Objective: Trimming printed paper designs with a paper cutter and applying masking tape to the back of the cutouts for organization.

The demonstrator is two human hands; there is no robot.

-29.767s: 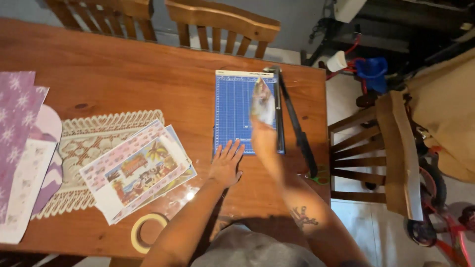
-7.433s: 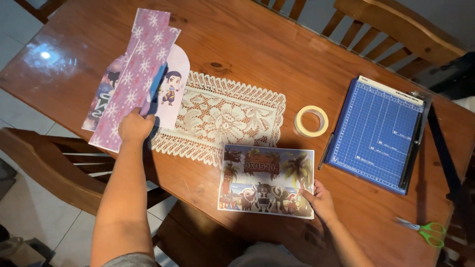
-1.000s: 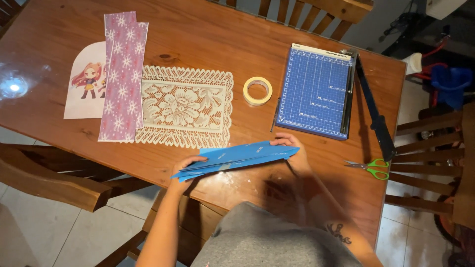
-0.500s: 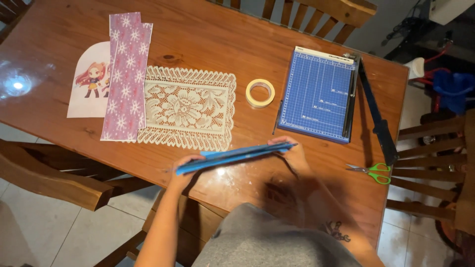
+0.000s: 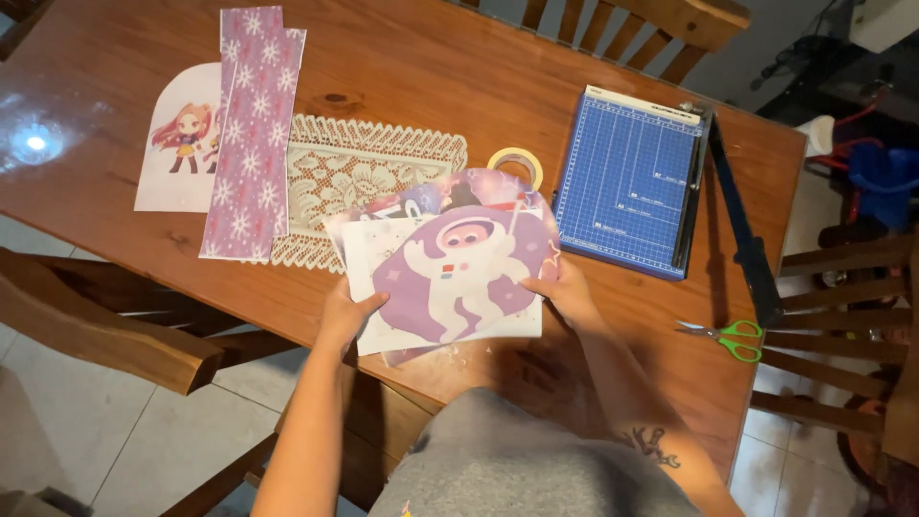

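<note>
half a second ago the hands held a thin blue sheet almost edge-on over the near side of the table; now the printed sheets are turned face up, and they show a white astronaut on purple. the left hand grips the near left corner of the stack, thumb on top and the other fingers under the paper. the right hand grasps the right edge in the same way, fingers curled around it. the stack is over the near middle of the wooden table; it covers part of the lace mat and is just beside the roll of tape. the blue paper cutter lies to the right, the green scissors further right and near.
</note>
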